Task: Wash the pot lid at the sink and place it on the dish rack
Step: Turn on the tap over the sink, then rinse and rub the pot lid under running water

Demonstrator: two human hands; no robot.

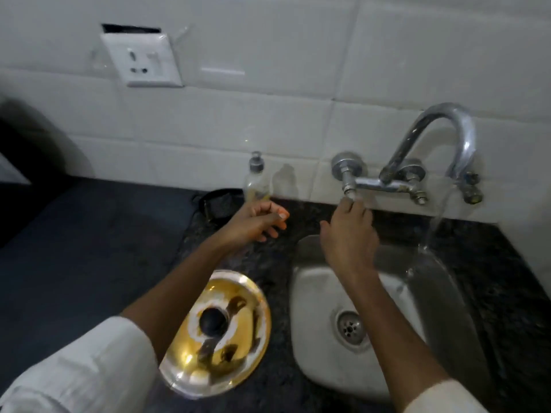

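Note:
A round, shiny pot lid [220, 332] with a black knob and yellow-brown stains lies on the dark counter left of the steel sink [313, 281]. My left hand [256, 223] hovers above the counter just below a clear soap bottle [255, 181], fingers loosely curled with nothing in them. My right hand [350, 234] reaches up to the left tap handle [348, 189] of the wall faucet [429, 150], fingertips on it. Water runs from the spout into the sink's right side.
A dark scrubber [217, 204] lies on the speckled counter [507, 278] by the bottle. A wall socket [143, 61] sits on the white tiles. The drain [351, 326] is in the sink's middle. No dish rack is in view.

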